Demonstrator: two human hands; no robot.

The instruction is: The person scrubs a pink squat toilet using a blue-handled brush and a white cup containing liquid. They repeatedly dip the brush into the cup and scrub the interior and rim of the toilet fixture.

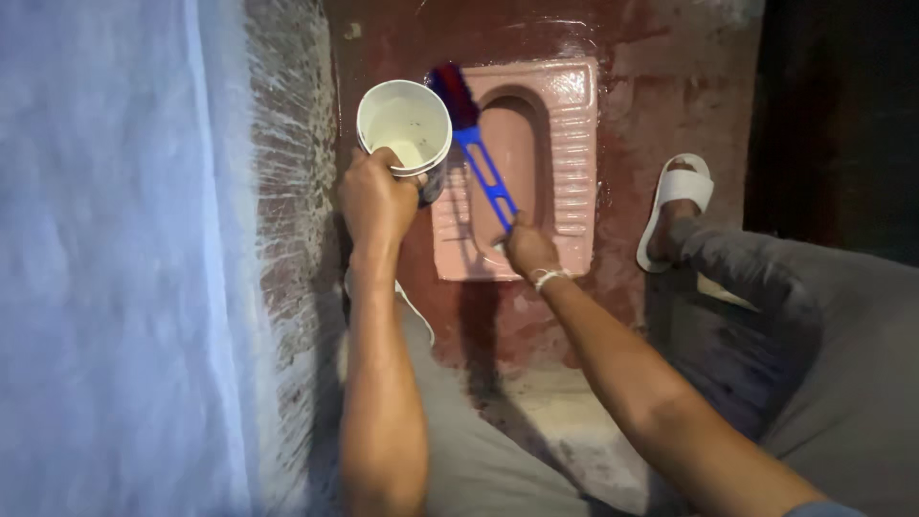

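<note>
Left hand: the left hand [375, 199] is closed around the side of a white mug [405, 126], which is held above the left edge of the squat toilet pan [572, 144], mouth facing up toward the camera.
Right hand: the right hand [529, 249] is clamped on the lower end of a blue brush [476, 144]; the handle runs up and left from the fist, and the bristle head sits at the pan's upper left corner, just beside the mug.
Pan: pink, ribbed at the sides, set in a reddish wet floor [670, 96].
Count: one mug, one brush, one pan, one white slipper [675, 206] on a foot right of the pan.
Wall: pale blue wall [105, 258] close on the left.
</note>
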